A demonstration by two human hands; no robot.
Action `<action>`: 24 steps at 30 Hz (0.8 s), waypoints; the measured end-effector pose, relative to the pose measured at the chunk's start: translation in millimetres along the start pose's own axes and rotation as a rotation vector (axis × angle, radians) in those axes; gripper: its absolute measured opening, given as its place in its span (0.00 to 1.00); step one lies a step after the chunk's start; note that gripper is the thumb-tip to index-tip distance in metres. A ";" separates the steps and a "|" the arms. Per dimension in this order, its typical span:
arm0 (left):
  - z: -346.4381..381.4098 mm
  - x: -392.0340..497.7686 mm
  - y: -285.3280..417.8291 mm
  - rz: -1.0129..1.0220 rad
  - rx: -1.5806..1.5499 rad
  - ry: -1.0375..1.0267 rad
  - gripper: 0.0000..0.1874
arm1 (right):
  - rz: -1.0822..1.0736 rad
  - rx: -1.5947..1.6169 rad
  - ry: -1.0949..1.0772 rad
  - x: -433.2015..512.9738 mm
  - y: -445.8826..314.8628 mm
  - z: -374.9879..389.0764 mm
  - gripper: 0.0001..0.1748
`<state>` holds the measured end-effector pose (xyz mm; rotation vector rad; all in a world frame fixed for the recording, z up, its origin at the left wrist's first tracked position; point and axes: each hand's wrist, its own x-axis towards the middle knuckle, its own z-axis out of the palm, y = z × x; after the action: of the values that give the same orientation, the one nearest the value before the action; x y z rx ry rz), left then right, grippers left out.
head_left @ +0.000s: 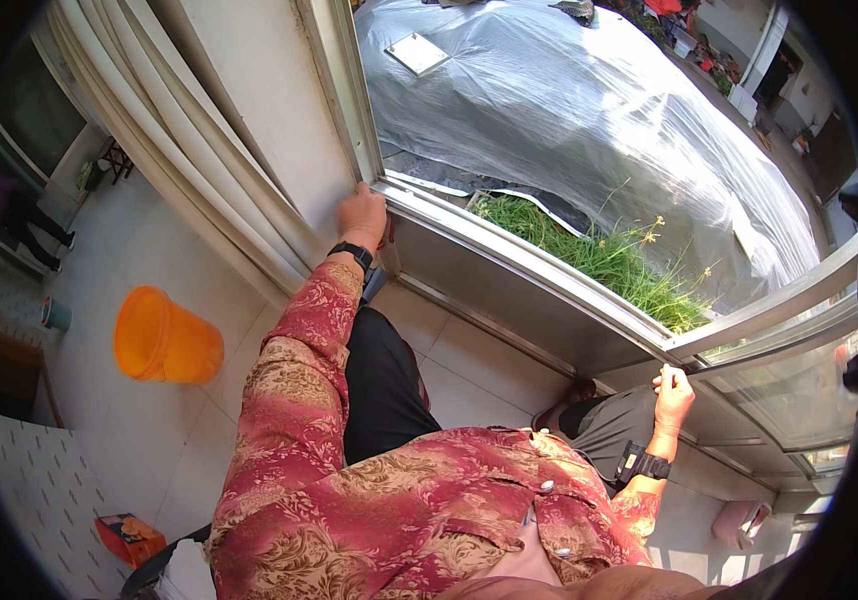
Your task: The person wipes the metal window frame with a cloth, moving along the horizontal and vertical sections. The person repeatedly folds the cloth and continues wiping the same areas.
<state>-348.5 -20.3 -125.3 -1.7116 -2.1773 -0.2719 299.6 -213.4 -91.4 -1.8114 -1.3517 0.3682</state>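
Observation:
My left hand (pixel 362 215), with a black band on its wrist, rests at the left end of the metal window sill track (pixel 526 259), by the corner of the frame. Its fingertips are partly hidden, and whether they grip anything does not show. My right hand (pixel 673 395) is raised just below the right end of the track, thumb and fingertips together around a small pale thing (pixel 667 367) too small to name. A black device is strapped to that wrist. The window pane (pixel 789 390) stands to the right of the opening.
A cream curtain (pixel 196 142) hangs at my left. An orange bucket (pixel 167 335) stands on the tiled floor, with a red box (pixel 129 538) nearer. Outside lie grass (pixel 594 255) and a large plastic-sheeted heap (pixel 549 127). A person (pixel 16 214) is at the far left. A pink container (pixel 741 523) sits low right.

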 end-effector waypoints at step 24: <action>-6.9 -12.0 -31.3 -0.015 -0.269 -0.018 0.09 | -0.047 -0.031 -0.038 6.5 -25.0 22.1 0.13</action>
<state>-375.2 -41.4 -121.5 -1.8414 -2.2511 -0.5790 271.2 -195.9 -84.7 -1.8028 -1.4301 0.3601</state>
